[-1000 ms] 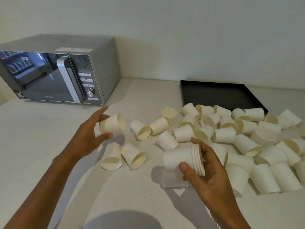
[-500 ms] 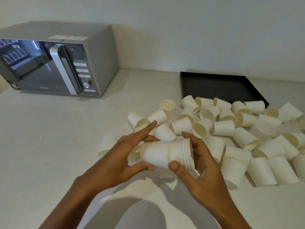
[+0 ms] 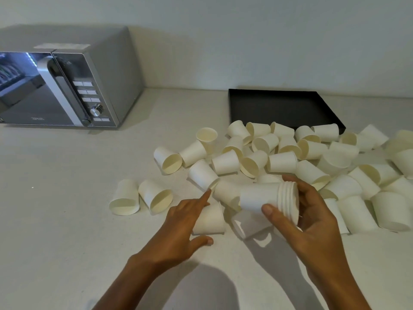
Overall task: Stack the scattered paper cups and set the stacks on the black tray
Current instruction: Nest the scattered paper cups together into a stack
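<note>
Many white paper cups [image 3: 281, 162] lie scattered on the pale counter, most on their sides. My right hand [image 3: 312, 220] grips a short stack of nested cups [image 3: 261, 198], held sideways with the rims to the right. My left hand [image 3: 183, 222] is just left of the stack, fingers spread. Its index finger points up toward a loose cup [image 3: 202, 175], and another cup [image 3: 211, 220] sits between its index finger and thumb. The black tray [image 3: 279, 107] lies behind the pile with no stacks on it; a few cups hide its front edge.
A silver microwave [image 3: 67, 86] stands at the back left against the wall. Two single cups [image 3: 125, 198] lie apart to the left of the pile. Bare counter [image 3: 55, 220] stretches left and toward me.
My left hand brought a single cup to the stack and slid it on. It then let go and dropped lower and left, to a loose cup. The stack stayed in my right hand.
</note>
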Available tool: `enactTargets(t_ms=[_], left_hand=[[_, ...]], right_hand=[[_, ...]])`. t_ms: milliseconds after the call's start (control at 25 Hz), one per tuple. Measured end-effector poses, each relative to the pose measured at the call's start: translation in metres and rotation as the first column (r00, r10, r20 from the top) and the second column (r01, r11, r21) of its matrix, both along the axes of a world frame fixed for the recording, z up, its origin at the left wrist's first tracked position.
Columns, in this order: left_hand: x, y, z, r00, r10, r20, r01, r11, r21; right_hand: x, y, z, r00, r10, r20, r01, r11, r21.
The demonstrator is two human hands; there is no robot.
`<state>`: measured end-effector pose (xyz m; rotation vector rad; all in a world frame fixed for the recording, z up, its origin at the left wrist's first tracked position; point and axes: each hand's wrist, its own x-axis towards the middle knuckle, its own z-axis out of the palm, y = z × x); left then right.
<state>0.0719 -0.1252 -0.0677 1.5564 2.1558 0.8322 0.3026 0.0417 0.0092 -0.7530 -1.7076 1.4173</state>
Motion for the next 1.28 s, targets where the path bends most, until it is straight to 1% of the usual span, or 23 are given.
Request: enactTargets(t_ms=[160, 320, 480, 600, 720, 760, 800, 840, 880, 920, 960, 1000, 1080, 1120, 1160, 1200, 1280], left_hand=[[0.002, -0.006, -0.004, 0.997, 0.056, 0.061, -0.060, 0.996, 0.070], [0.011, -0.011, 0.011, 0.990, 0.085, 0.110, -0.105, 0.976, 0.193], [0.027, -0.010, 0.035, 0.977, 0.050, 0.205, -0.105, 0.958, 0.266], [0.037, -0.011, 0.045, 0.980, 0.014, 0.200, -0.064, 0.967, 0.248], [0.034, -0.016, 0.055, 0.978, 0.016, 0.210, -0.050, 0.986, 0.157], [0.025, -0.020, 0.061, 0.982, 0.026, 0.185, -0.056, 0.986, 0.158], [0.013, -0.025, 0.065, 0.989, 0.056, 0.138, -0.082, 0.978, 0.190], [-0.003, -0.029, 0.068, 0.989, 0.125, 0.079, -0.140, 0.960, 0.241], [-0.020, -0.034, 0.069, 0.971, 0.237, 0.025, -0.234, 0.930, 0.284], [-0.039, -0.037, 0.069, 0.930, 0.369, -0.009, -0.350, 0.889, 0.295], [-0.058, -0.039, 0.068, 0.871, 0.491, -0.032, -0.466, 0.844, 0.264], [-0.075, -0.041, 0.064, 0.806, 0.590, -0.052, -0.571, 0.797, 0.195], [-0.105, -0.043, 0.053, 0.700, 0.707, -0.096, -0.711, 0.704, 0.003], [-0.116, -0.045, 0.048, 0.674, 0.731, -0.108, -0.739, 0.667, -0.093], [-0.124, -0.047, 0.044, 0.666, 0.738, -0.106, -0.743, 0.646, -0.172], [-0.128, -0.049, 0.040, 0.670, 0.738, -0.087, -0.734, 0.639, -0.232], [-0.129, -0.052, 0.035, 0.662, 0.749, -0.027, -0.720, 0.626, -0.300]], right_hand=[[0.013, 0.005, -0.004, 0.999, 0.032, 0.012, -0.031, 0.998, -0.045], [0.006, -0.004, -0.007, 0.986, 0.159, 0.049, -0.157, 0.987, -0.037], [-0.004, -0.010, -0.006, 0.951, 0.281, 0.132, -0.284, 0.959, 0.003], [-0.008, -0.013, -0.008, 0.901, 0.381, 0.207, -0.390, 0.921, 0.004], [-0.011, -0.019, -0.010, 0.890, 0.403, 0.213, -0.413, 0.911, 0.002], [-0.012, -0.019, -0.010, 0.894, 0.399, 0.206, -0.409, 0.913, 0.005], [-0.013, -0.020, -0.010, 0.899, 0.392, 0.194, -0.401, 0.916, 0.008], [-0.013, -0.019, -0.009, 0.907, 0.380, 0.182, -0.389, 0.921, 0.011], [-0.013, -0.019, -0.009, 0.915, 0.365, 0.174, -0.372, 0.928, 0.013], [-0.013, -0.018, -0.009, 0.923, 0.346, 0.169, -0.353, 0.935, 0.015], [-0.013, -0.018, -0.009, 0.930, 0.329, 0.166, -0.336, 0.942, 0.016], [-0.012, -0.017, -0.010, 0.934, 0.318, 0.165, -0.324, 0.946, 0.013], [-0.012, -0.018, -0.011, 0.938, 0.309, 0.158, -0.314, 0.950, 0.007], [-0.012, -0.019, -0.011, 0.939, 0.309, 0.152, -0.313, 0.950, 0.002], [-0.012, -0.020, -0.011, 0.939, 0.310, 0.148, -0.313, 0.950, -0.005], [-0.012, -0.021, -0.011, 0.939, 0.310, 0.146, -0.312, 0.950, -0.012], [-0.013, -0.023, -0.012, 0.941, 0.307, 0.146, -0.307, 0.952, -0.021]])
